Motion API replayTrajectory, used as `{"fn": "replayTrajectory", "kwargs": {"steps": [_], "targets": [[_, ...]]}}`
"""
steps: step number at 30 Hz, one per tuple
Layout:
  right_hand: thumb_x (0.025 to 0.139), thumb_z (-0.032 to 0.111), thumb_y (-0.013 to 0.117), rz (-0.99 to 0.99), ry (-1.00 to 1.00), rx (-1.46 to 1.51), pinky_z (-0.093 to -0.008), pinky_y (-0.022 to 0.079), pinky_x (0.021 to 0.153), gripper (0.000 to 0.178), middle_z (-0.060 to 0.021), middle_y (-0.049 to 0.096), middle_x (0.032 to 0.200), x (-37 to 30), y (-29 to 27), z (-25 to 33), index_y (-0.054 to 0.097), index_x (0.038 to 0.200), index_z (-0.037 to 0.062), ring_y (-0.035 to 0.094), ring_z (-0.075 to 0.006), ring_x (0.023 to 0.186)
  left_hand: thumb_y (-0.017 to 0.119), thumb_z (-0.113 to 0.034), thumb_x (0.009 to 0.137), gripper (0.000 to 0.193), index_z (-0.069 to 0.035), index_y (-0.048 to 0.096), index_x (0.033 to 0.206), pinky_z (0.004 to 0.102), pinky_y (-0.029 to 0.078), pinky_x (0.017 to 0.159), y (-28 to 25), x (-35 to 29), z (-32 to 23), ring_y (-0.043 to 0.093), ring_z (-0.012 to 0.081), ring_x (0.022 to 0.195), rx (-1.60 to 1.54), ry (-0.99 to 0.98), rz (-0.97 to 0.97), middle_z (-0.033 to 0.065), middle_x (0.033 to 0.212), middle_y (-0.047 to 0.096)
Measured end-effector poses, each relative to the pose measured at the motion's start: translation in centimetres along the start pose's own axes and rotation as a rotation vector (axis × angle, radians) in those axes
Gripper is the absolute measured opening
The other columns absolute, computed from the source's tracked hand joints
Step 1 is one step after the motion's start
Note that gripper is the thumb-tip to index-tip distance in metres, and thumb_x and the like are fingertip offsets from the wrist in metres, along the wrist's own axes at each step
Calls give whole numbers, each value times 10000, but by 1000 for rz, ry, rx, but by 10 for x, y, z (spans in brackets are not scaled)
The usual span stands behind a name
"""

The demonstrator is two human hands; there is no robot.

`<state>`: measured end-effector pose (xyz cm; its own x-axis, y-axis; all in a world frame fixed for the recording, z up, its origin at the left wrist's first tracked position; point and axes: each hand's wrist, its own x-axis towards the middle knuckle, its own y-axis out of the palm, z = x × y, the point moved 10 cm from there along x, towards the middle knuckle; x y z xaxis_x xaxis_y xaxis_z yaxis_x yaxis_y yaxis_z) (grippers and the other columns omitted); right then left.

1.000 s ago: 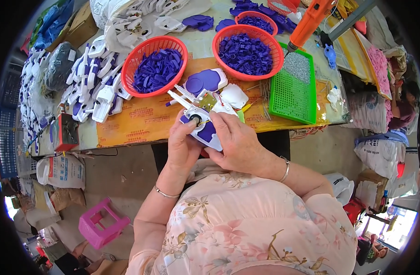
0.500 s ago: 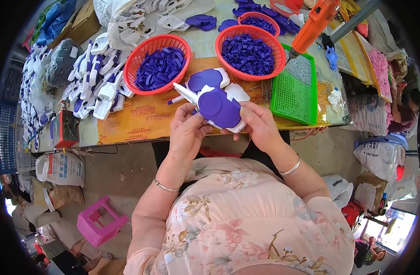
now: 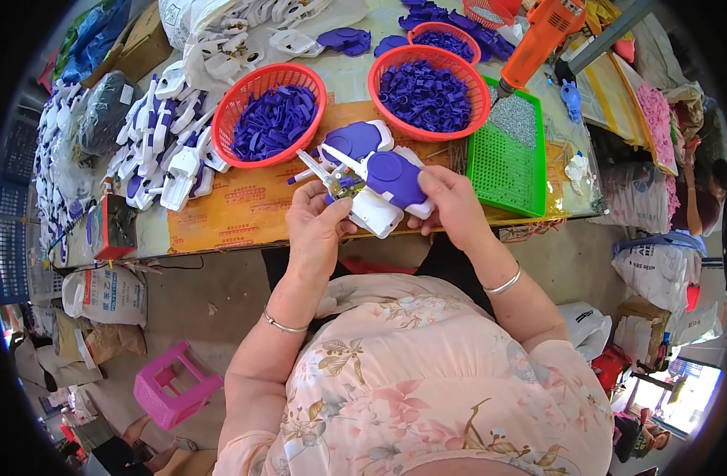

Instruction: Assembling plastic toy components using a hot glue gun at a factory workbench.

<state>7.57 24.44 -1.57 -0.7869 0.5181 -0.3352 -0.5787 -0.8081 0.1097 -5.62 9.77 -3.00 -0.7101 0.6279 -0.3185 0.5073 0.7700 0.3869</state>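
Note:
Two halves of a plastic casing are apart above the table's near edge. My left hand (image 3: 314, 226) is closed on the white lower half (image 3: 377, 216), in which small yellowish and dark parts show at the narrow end. Between thumb and fingers, my right hand (image 3: 452, 205) grips the purple-and-white upper half (image 3: 397, 176), tilted over the right side of the lower one. Just beyond, another purple-and-white casing (image 3: 352, 143) lies on the table, partly hidden by the pieces I hold.
Red baskets of purple parts, one left (image 3: 218, 119) and one right (image 3: 374, 99), stand behind my hands. A green tray (image 3: 542, 190) holds small silvery pieces, beneath an orange power screwdriver (image 3: 538, 44). At left lie piled white-and-purple casings (image 3: 181, 170) and a red-sided box (image 3: 101, 230).
The casing, closed half a second ago, has come apart. Its purple upper half has moved up and right in my right hand, uncovering the inside of the white half in my left.

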Motion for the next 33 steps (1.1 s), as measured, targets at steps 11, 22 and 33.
{"fn": "replayTrajectory", "kwargs": {"steps": [11, 22, 33], "targets": [[716, 245, 785, 53, -408, -721, -283, 484, 561, 607, -119, 632, 807, -13, 34, 49, 538, 1173, -69, 604, -152, 608, 498, 4, 852, 366, 95, 531, 1204, 365, 573, 798, 27, -4, -3, 667, 222, 919, -215, -128, 238, 160, 1062, 647], [832, 257, 659, -266, -510, -1056, -425, 490, 575, 435, -166, 631, 727, -27, 6, 66, 541, 1131, -37, 617, -335, 615, 492, -52, 886, 348, 94, 546, 1197, 370, 549, 837, 28, 2, 4, 663, 225, 929, -178, -169, 288, 160, 1079, 650], [731, 83, 711, -18, -935, -1178, -363, 474, 683, 222, -70, 584, 870, -32, 69, 96, 651, 945, 78, 546, -274, 809, 486, -76, 901, 283, 60, 572, 1134, 301, 540, 736, 35, 2, 8, 645, 153, 828, -89, -155, 245, 101, 982, 651]]}}
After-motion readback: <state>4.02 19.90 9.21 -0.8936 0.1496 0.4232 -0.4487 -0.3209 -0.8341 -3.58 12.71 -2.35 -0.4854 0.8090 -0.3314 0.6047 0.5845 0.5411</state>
